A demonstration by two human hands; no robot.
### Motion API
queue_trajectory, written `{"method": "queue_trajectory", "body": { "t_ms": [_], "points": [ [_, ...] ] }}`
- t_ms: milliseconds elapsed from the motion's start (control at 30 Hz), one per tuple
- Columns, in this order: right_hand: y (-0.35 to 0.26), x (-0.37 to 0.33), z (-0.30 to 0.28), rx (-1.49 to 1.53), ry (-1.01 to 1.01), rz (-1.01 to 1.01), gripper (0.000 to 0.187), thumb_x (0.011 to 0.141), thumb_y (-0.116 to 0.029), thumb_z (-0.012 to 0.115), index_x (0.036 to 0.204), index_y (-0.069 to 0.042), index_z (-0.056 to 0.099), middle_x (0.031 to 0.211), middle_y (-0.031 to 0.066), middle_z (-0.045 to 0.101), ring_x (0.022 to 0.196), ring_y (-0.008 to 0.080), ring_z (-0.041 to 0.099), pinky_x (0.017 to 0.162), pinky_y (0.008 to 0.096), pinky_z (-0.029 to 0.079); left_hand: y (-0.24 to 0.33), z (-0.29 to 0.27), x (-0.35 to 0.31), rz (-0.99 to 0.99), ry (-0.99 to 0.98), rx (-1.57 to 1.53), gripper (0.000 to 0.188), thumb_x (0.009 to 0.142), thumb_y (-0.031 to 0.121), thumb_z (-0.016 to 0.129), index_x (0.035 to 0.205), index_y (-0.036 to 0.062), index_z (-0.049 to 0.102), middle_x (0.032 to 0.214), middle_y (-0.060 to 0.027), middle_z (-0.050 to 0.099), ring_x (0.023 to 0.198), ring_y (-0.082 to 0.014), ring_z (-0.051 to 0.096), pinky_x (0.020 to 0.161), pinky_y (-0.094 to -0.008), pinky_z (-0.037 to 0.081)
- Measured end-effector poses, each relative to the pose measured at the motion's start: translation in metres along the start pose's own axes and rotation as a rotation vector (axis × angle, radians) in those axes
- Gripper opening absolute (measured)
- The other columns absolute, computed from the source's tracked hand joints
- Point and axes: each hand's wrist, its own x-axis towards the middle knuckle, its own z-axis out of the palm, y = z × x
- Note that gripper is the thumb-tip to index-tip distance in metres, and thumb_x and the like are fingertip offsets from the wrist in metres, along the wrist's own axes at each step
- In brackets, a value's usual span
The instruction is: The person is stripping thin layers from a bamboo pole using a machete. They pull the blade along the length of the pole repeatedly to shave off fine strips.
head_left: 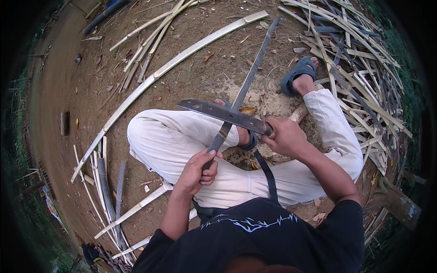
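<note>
My right hand (287, 137) grips the handle of a machete (207, 109), whose broad dark blade points left above my legs. My left hand (196, 170) is closed around the near end of a long, dark grey bamboo strip (256, 63). The strip slants away toward the upper right, its far end over the bare ground. In view, the blade crosses over the strip just beyond my left hand; whether they touch, I cannot tell. Both lie between my bent legs in pale trousers (159, 136).
A long pale split bamboo length (182, 57) lies across the dirt at the left. More strips (102, 182) lie left of my knee. At the right, a large heap of split bamboo (359, 68) spreads beside my sandalled foot (298, 75). A short cut piece (65, 123) sits far left.
</note>
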Motion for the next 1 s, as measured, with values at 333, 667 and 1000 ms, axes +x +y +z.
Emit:
{"method": "queue_trajectory", "body": {
  "t_ms": [333,667,1000],
  "points": [
    [-0.022,-0.008,0.020,0.264,0.245,0.125,0.033,0.084,-0.029,0.074,0.078,0.001,0.061,0.067,0.0243,0.062,0.066,0.0414,0.064,0.061,0.0443,0.049,0.012,0.002,-0.005,0.140,-0.056,0.079,0.037,0.105,0.026,0.041,0.109,-0.0062,0.058,0.058,0.0023,0.044,0.039,-0.0023,0.028,0.035,-0.0202,0.023],
    [-0.054,0.018,0.041,0.803,0.344,0.298,0.035,0.088,-0.035,0.076,0.084,-0.003,0.062,0.065,0.0037,0.062,0.055,0.0112,0.057,0.053,0.0270,0.045,0.027,0.025,-0.013,0.248,-0.091,0.266,0.037,0.104,0.028,0.041,0.100,-0.0027,0.061,0.052,-0.0008,0.047,0.036,-0.0048,0.032,0.035,-0.0209,0.025],
    [-0.076,0.026,0.010,1.326,0.452,0.279,0.029,0.082,-0.010,0.081,0.092,-0.005,0.054,0.068,0.0033,0.059,0.052,0.0102,0.055,0.048,0.0263,0.046,0.029,0.055,-0.021,0.286,-0.182,0.446,0.046,0.105,0.037,0.038,0.101,-0.0015,0.062,0.050,-0.0034,0.048,0.040,-0.0074,0.038,0.038,-0.0219,0.030]
  ]
}}
